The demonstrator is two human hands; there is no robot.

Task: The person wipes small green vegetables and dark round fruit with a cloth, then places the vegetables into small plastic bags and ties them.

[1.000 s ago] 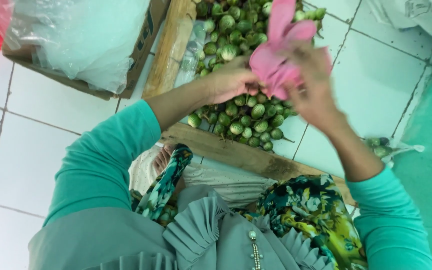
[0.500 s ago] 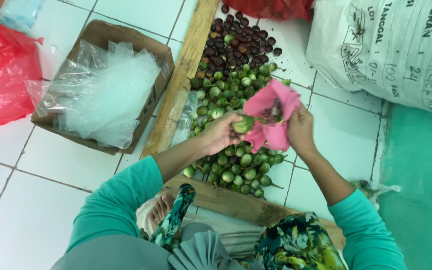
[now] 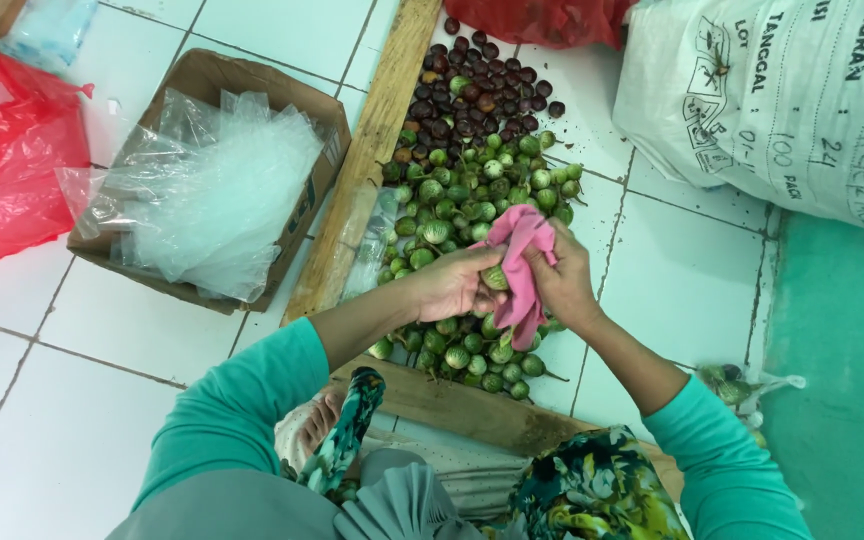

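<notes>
Fingers: left hand [image 3: 452,285] is curling closed around one small round green eggplant [image 3: 495,278]; right hand [image 3: 560,282] is pinching a pink cloth [image 3: 520,270] against it, fingers narrow and gripping the fabric.
Eggplant in hand: sitting between both hands, half wrapped by the cloth, held above the heap and not touching it.
Cloth: draping up over the right fingers and hanging down past the palm.
Heap: small green striped eggplants [image 3: 472,190] are lying loose on the white tiled floor [image 3: 672,280], with dark purple ones [image 3: 472,85] at the far end.
Border: a wooden plank [image 3: 372,150] is edging the heap on the left.
Surroundings: a cardboard box of clear plastic bags [image 3: 212,190] beside the plank; a white woven sack [image 3: 782,100] at the far right.
Progress: judging by the heap, only one piece is being rubbed; most appear to be waiting.
</notes>
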